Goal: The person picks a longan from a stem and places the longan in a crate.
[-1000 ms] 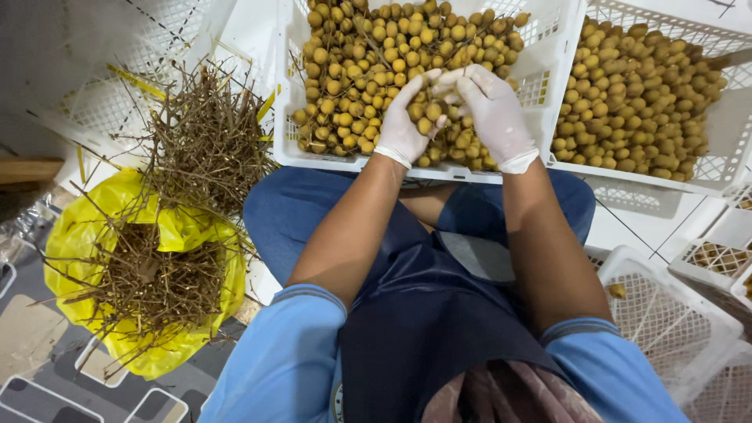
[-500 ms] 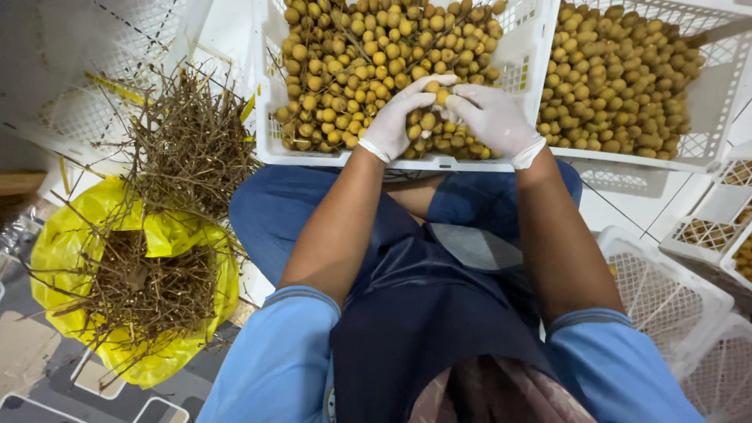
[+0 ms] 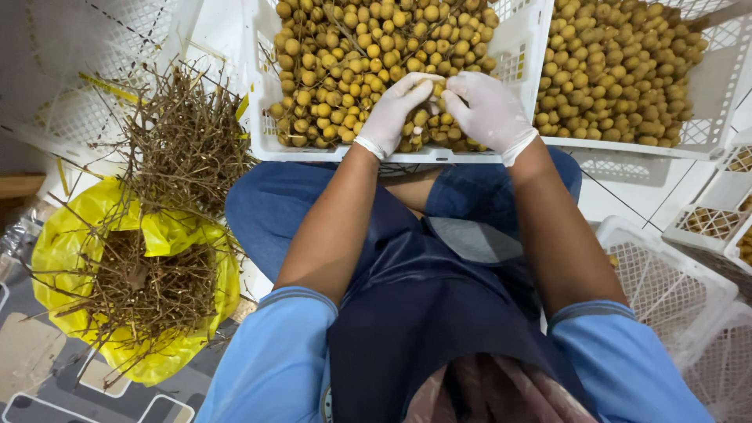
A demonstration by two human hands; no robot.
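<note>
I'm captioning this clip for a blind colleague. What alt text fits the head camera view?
Seen from above, a seated person's white-gloved left hand and right hand meet over a white crate of small yellow-brown fruit on stems, pinching one fruit between them. A second crate of loose fruit sits to the right; bare twigs spill into a yellow bag on the left.

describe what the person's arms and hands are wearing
Both hands wear thin white disposable gloves, the left hand and the right hand, each with a rolled cuff at the wrist. The forearms are bare. Light blue short sleeves with a darker ribbed hem cover the upper arms.
</note>
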